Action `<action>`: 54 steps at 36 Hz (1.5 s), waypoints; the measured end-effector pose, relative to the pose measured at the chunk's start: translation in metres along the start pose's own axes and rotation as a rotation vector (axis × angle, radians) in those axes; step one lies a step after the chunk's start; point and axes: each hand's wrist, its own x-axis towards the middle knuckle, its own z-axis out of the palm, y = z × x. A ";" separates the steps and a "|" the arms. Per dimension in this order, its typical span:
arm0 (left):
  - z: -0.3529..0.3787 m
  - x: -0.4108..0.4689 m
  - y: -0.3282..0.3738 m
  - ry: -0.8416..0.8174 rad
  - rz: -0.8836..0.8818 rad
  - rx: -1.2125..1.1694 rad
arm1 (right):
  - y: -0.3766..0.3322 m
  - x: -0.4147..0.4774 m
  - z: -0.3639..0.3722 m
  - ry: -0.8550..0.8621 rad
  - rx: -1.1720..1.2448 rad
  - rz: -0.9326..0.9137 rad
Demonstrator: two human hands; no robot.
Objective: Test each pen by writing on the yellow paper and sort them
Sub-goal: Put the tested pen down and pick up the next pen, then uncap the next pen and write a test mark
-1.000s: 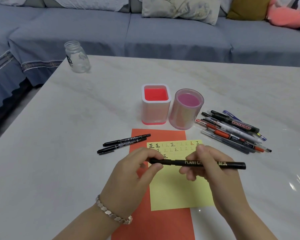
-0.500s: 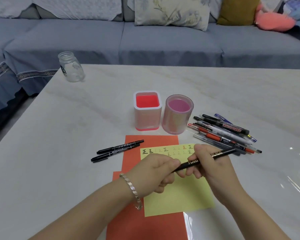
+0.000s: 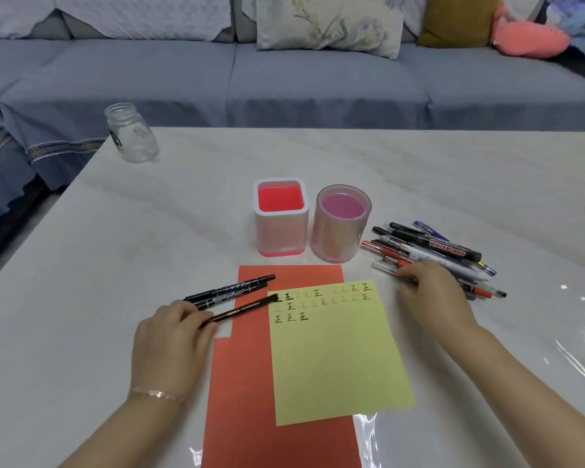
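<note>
The yellow paper [image 3: 335,352] lies on an orange sheet [image 3: 247,393], with rows of written marks along its top. My left hand [image 3: 173,336] holds a black pen [image 3: 242,310] by its near end, low over the table, right beside two black markers [image 3: 230,290] lying left of the paper. The pen's far tip reaches the paper's top left corner. My right hand [image 3: 429,292] rests on the near edge of the pen pile [image 3: 433,251], fingers curled over a pen there; the grip itself is hidden.
A square red-lined pen holder [image 3: 281,217] and a round pink one [image 3: 341,228] stand behind the paper. A glass jar [image 3: 130,133] sits at the table's far left corner. A grey sofa with cushions runs behind the table.
The pen held in both hands over the paper passed to my left hand, which carried it left beside the two markers. My right hand let go and moved right to the pile.
</note>
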 end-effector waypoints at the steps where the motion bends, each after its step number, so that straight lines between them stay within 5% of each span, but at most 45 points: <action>1: 0.004 0.003 -0.003 -0.009 0.008 0.024 | 0.002 0.003 0.002 -0.012 -0.055 -0.009; 14: 0.027 0.059 -0.002 -0.062 0.054 0.034 | 0.005 0.008 0.008 -0.051 -0.295 -0.061; 18: 0.014 0.053 0.020 -0.008 0.148 -0.101 | -0.006 0.000 0.004 -0.004 -0.184 -0.127; 24: -0.003 0.031 0.068 -0.010 0.451 -0.325 | -0.053 -0.030 -0.014 -0.087 0.129 -0.486; 30: 0.004 0.020 0.086 0.011 0.586 -0.199 | -0.086 -0.056 -0.019 -0.100 0.031 -0.724; 34: -0.009 0.014 0.084 -0.189 0.389 -0.258 | -0.087 -0.052 -0.031 -0.098 0.149 -0.341; 39: -0.018 0.002 0.085 -0.300 0.180 -0.694 | -0.092 -0.050 -0.042 -0.306 1.072 0.167; 42: -0.020 0.002 0.092 -0.346 0.190 -0.836 | -0.109 -0.061 -0.036 -0.465 1.088 0.110; 47: -0.018 0.001 0.100 -0.390 0.293 -0.827 | -0.125 -0.073 -0.004 -0.203 0.969 0.132; 54: -0.026 0.004 0.092 -0.550 0.155 -0.935 | -0.126 -0.074 -0.002 -0.236 1.111 0.067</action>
